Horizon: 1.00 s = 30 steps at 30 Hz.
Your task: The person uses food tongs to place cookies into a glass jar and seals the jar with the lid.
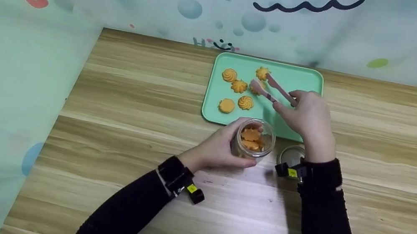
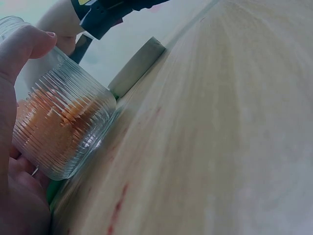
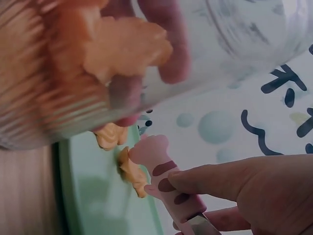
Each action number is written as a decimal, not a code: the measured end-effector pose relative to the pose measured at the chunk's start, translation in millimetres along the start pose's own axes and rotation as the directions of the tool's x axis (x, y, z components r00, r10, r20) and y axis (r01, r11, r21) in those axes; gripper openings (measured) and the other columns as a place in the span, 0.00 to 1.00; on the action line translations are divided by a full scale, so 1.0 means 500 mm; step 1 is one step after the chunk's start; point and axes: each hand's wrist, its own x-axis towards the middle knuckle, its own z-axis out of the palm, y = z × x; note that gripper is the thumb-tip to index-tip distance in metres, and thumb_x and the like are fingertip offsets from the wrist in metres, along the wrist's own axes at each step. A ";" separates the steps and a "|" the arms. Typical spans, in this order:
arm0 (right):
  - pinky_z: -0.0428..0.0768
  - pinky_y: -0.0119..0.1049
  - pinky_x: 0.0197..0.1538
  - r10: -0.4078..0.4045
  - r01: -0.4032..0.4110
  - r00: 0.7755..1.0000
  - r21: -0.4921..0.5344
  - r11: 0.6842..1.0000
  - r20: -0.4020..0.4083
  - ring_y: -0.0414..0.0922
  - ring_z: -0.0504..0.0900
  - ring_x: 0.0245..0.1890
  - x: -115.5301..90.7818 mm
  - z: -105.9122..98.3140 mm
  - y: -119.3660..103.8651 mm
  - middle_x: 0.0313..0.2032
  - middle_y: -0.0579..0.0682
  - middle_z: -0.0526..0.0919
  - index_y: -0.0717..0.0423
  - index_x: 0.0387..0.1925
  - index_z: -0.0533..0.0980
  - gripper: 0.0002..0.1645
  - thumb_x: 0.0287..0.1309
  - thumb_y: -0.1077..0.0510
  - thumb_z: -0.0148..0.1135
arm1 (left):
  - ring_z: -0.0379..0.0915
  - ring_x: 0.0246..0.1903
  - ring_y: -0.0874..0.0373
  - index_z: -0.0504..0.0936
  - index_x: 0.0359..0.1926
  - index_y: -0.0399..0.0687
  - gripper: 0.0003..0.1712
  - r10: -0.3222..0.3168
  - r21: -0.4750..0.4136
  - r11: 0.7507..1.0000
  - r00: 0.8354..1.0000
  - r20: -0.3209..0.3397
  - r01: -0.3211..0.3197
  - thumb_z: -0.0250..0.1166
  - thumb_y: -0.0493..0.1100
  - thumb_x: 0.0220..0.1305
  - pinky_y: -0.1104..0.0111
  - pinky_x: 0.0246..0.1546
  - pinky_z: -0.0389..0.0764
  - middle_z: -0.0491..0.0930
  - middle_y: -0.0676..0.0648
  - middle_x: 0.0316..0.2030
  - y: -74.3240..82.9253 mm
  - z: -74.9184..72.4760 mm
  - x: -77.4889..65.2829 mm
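My left hand (image 1: 220,148) grips a ribbed clear glass jar (image 2: 100,110), its open mouth facing up. Orange-brown cookies (image 1: 251,137) lie inside it. My right hand (image 1: 310,115) holds pink tongs (image 1: 281,90) between thumb and fingers, over a mint-green tray (image 1: 308,78). The two tong tips stand apart. One tip is by the back cookie (image 1: 261,72); the other partly covers a second cookie. More swirled cookies (image 1: 245,102) are spread on the tray's left part. In the right wrist view, the tongs (image 3: 166,183) show dark pink spots, and the jar fills the top.
A round metallic lid (image 1: 291,153) rests on the wooden table (image 1: 127,120) just right of the jar, partly hidden by the right wrist's camera strap. A printed cloth backdrop (image 1: 158,11) rises directly behind the tray and along both sides.
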 end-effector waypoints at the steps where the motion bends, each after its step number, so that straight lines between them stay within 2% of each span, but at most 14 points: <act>1: 0.76 0.53 0.42 0.000 0.000 1.000 -0.005 1.000 0.007 0.59 0.79 0.42 0.000 0.002 0.001 0.43 0.65 0.86 0.69 0.62 0.83 0.35 0.70 0.42 0.70 | 0.73 0.69 0.60 0.68 0.78 0.55 0.55 0.000 0.000 1.000 1.000 0.001 0.000 0.88 0.48 0.54 0.62 0.77 0.69 0.78 0.54 0.69 0.000 0.000 0.000; 8: 0.74 0.48 0.40 -0.002 0.002 0.999 -0.002 1.000 0.051 0.57 0.80 0.41 0.000 0.007 0.006 0.43 0.62 0.88 0.66 0.57 0.85 0.33 0.70 0.40 0.71 | 0.72 0.69 0.61 0.68 0.78 0.56 0.54 -0.014 0.000 1.000 1.000 -0.001 0.014 0.87 0.49 0.55 0.63 0.77 0.69 0.78 0.56 0.69 0.002 0.001 -0.001; 14: 0.75 0.47 0.40 -0.005 0.004 0.995 0.007 1.000 0.096 0.56 0.80 0.41 0.003 0.008 0.007 0.45 0.61 0.88 0.64 0.58 0.86 0.31 0.72 0.41 0.70 | 0.72 0.70 0.60 0.68 0.78 0.55 0.54 -0.007 0.002 1.000 1.000 0.000 0.007 0.88 0.48 0.54 0.63 0.78 0.68 0.78 0.54 0.69 0.001 0.000 0.000; 20: 0.74 0.45 0.37 -0.012 0.009 0.997 0.027 1.000 0.081 0.55 0.79 0.38 0.005 0.003 0.007 0.42 0.60 0.89 0.61 0.55 0.88 0.24 0.74 0.45 0.70 | 0.73 0.70 0.60 0.69 0.78 0.55 0.55 -0.006 -0.005 1.000 1.000 0.000 0.006 0.88 0.46 0.53 0.62 0.78 0.68 0.78 0.54 0.69 0.001 0.000 0.001; 30: 0.76 0.53 0.53 -0.021 0.019 0.999 0.084 0.996 0.027 0.58 0.81 0.52 -0.010 -0.031 -0.004 0.54 0.65 0.87 0.63 0.57 0.88 0.24 0.75 0.48 0.68 | 0.73 0.69 0.60 0.69 0.77 0.56 0.55 0.000 0.015 1.000 1.000 -0.004 0.000 0.89 0.48 0.52 0.62 0.78 0.68 0.78 0.56 0.69 0.000 0.000 0.000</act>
